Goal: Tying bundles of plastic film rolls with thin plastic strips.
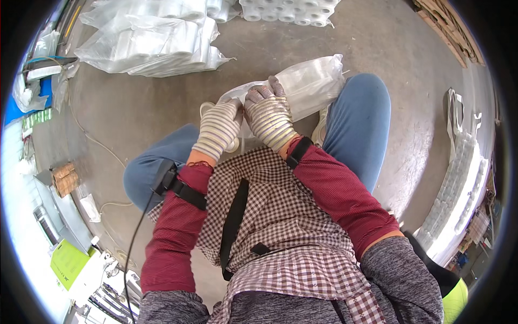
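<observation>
A clear plastic bag (314, 82) lies across in front of me between my knees, with something whitish and bulky inside its right end. Its gathered left end is between my two hands. My left hand (222, 123), in a striped knit glove, is closed on the bag's left end, its fingertips partly hidden. Right beside it, my right hand (268, 112), in a matching glove with greyish fingers, is closed on the plastic near the bag's middle. The thumb side of the right hand points up along the film.
Large clear bags of white rolls (156, 46) lie on the floor ahead, beside stacked rolls (288, 11). Wooden pallets (450, 24) stand far right, with a long plastic-wrapped stack (453, 183) below. A cable (89, 135) runs along the left floor near a cardboard box (65, 179).
</observation>
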The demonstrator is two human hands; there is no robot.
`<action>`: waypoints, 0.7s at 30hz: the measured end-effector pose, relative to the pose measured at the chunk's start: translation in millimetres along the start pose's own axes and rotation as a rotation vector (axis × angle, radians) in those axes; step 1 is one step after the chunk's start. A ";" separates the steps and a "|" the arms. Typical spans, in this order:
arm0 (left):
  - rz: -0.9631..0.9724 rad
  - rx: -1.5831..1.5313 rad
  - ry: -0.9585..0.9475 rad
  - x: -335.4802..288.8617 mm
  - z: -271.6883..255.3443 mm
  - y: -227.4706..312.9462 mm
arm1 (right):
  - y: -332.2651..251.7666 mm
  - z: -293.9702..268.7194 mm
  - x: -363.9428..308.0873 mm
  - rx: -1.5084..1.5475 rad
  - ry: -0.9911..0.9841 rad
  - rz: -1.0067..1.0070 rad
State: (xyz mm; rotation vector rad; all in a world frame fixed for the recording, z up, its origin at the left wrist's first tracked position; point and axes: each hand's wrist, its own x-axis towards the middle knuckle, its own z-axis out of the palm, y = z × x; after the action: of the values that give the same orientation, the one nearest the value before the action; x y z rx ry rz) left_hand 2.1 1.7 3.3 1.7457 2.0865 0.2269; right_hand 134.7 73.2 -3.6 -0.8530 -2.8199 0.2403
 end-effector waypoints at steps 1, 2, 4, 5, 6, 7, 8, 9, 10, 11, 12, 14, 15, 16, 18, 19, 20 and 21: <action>-0.012 -0.008 -0.001 2.5 -7.7 7.8 | 5.4 -2.4 -3.3 0.001 -0.010 -0.010; 0.015 0.074 -0.071 5.5 -23.6 10.0 | 5.4 -4.8 -3.6 0.042 -0.003 -0.013; 0.027 0.243 -0.209 16.3 -28.8 -5.0 | 8.9 -3.2 -3.9 0.061 0.015 -0.021; 0.020 0.246 -0.212 15.2 -29.2 -14.4 | 8.0 -2.8 -3.5 0.067 0.014 -0.025; 0.030 0.195 -0.231 14.4 -28.6 -22.9 | 6.7 -2.4 -4.1 0.096 0.022 -0.025; 0.043 0.141 -0.247 13.5 -27.0 -30.7 | 5.6 -2.2 -4.0 0.121 0.029 -0.026; 0.030 0.070 -0.204 11.0 -23.1 -36.9 | 4.8 -1.5 -2.9 0.133 0.047 -0.036; 0.028 0.068 -0.206 8.7 -16.8 -40.5 | 5.1 -1.4 -2.1 0.134 0.044 -0.035; -0.215 -0.597 -0.210 6.2 -16.6 -36.6 | 5.7 -4.5 -1.8 0.128 0.041 -0.030; -0.463 -1.260 -0.194 3.3 -16.7 -33.2 | 6.4 -6.2 -2.0 0.122 0.037 -0.026; -0.423 -1.383 -0.175 1.8 -14.8 -26.2 | 7.7 -6.2 -3.4 0.123 0.029 -0.023; -0.456 -1.545 -0.136 -2.1 1.0 -35.8 | 4.7 -7.1 0.9 0.131 0.014 -0.021; -0.480 -1.713 -0.104 -3.4 12.3 -41.2 | 3.3 -6.1 1.8 0.134 0.013 -0.026; -0.533 -1.918 -0.064 -5.8 18.7 -32.4 | 3.5 -5.4 0.2 0.146 0.011 -0.034; -0.560 -1.902 -0.063 -4.7 20.6 -31.1 | 5.6 -5.8 0.1 0.143 0.024 -0.052; -0.587 -1.883 -0.062 -5.0 21.4 -27.6 | 7.1 -7.2 -1.2 0.133 0.019 -0.048; -0.577 -1.891 -0.073 -7.2 23.2 -26.0 | 8.5 -8.6 -2.1 0.109 -0.013 -0.053; -0.623 -1.840 -0.033 -11.6 26.4 -27.9 | 9.6 -10.2 -2.9 0.080 -0.045 -0.056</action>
State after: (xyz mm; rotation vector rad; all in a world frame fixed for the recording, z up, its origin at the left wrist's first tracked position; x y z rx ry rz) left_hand -10.8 -18.7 -28.7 -0.0087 1.1904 1.2976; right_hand 144.5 80.5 3.9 -0.7605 -2.8487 0.3655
